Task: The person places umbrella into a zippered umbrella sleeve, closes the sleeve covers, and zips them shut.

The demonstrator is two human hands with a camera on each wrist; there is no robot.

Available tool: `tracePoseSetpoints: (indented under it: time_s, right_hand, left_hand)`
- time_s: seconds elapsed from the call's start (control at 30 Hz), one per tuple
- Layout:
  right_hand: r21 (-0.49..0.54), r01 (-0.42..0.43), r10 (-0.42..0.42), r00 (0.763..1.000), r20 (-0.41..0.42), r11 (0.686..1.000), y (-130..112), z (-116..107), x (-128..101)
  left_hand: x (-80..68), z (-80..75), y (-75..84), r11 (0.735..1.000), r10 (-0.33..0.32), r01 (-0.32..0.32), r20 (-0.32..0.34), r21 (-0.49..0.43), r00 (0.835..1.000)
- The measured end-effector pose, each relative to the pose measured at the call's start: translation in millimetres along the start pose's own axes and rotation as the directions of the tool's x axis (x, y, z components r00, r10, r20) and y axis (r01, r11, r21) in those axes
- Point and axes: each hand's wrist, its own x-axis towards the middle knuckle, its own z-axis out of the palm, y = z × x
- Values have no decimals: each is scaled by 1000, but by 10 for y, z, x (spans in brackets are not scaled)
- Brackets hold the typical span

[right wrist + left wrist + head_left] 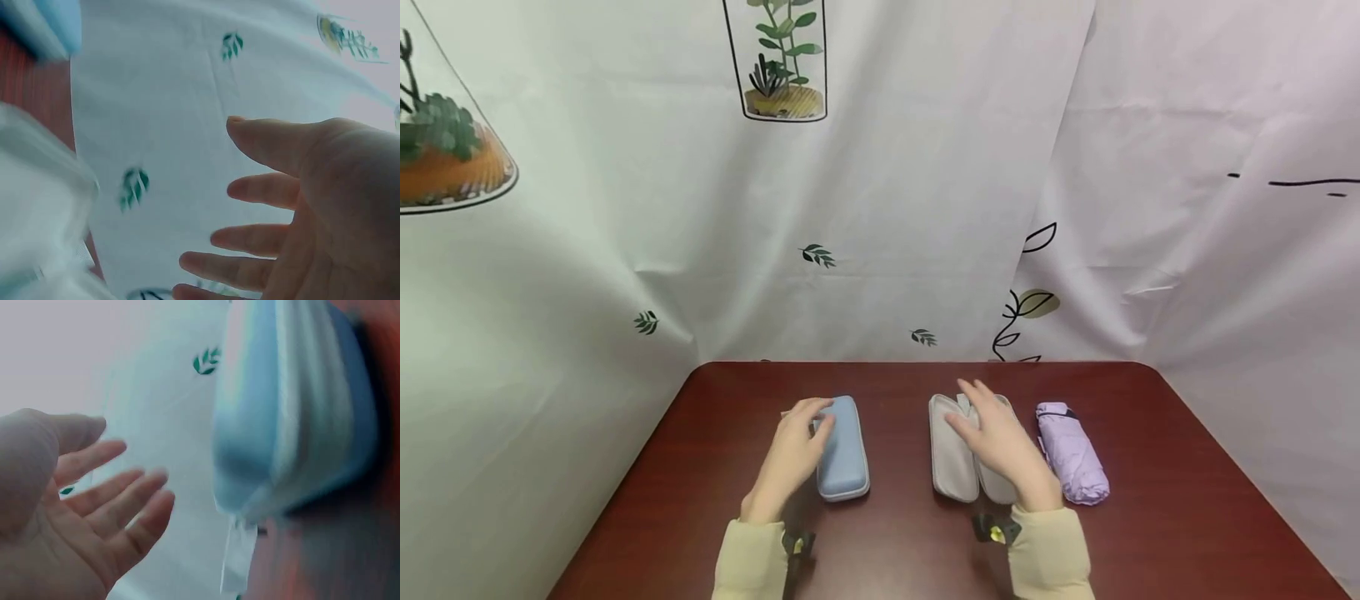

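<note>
- Left hand (793,454): lower centre-left of head view, fingers relaxed and spread, gripping nothing. Fingertips sit at the left edge of the blue case (843,450); actual contact can't be confirmed. Left wrist view shows the palm (69,512) open and apart from the case (294,419).
- Right hand (1000,442): lower centre-right of head view, fingers straight, gripping nothing. It hovers over or rests on the grey case (958,454); can't tell which. Right wrist view shows spread fingers (262,187) with nothing inside them.
- Blue case: zipped closed, lying flat on the red-brown table (1187,467), centre-left, long axis running away from the person.
- Grey case: lying open, two halves side by side, centre-right. Zip pull visible near the far end.
- Lilac folded umbrella (1071,454): just beside the grey case, right side, untouched.
- Handling est.: cases look like semi-rigid moulded shells w/ fabric skin, so light, stiff, not fragile, moderate grip. Best hold is across the short width, thumb one side, fingers opposite. Umbrella is soft fabric over a stiff core, likely slippery; take it round the mid-section.
- Background: printed plant-pattern cloth (880,208) behind the table.
</note>
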Motion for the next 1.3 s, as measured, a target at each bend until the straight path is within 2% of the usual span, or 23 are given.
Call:
tracePoseSetpoints:
  time_s: [0.13,0.23,0.43,0.6,0.7,0.87,1.03,1.3]
  right_hand:
    - [-78,6,-6,1000,1,997,187,-151,-60]
    - [-108,6,-5,1000,13,994,321,-251,-88]
    - [-119,-115,123,990,66,986,638,-450,-146]
    - [-128,-178,185,982,45,976,899,-529,-182]
    - [-132,-200,209,976,54,971,1007,-527,-191]
    - [-121,-242,252,965,71,963,1129,-501,-183]
    - [-130,-293,302,951,63,947,1252,-468,-184]
    - [-104,-397,405,912,73,912,1407,-457,-233]
  left_hand:
    - [48,126,130,998,29,-25,51,-64,998]
    - [85,269,249,988,32,-17,102,-150,994]
    - [170,643,496,957,41,18,196,-290,980]
    - [228,947,584,945,-1,79,240,-317,971]
    - [244,1091,573,957,-40,107,241,-270,970]
    - [255,1257,559,969,-98,139,198,-206,975]
    - [234,1366,559,964,-147,178,160,-197,976]
    - [187,1433,549,949,-168,204,162,-242,972]
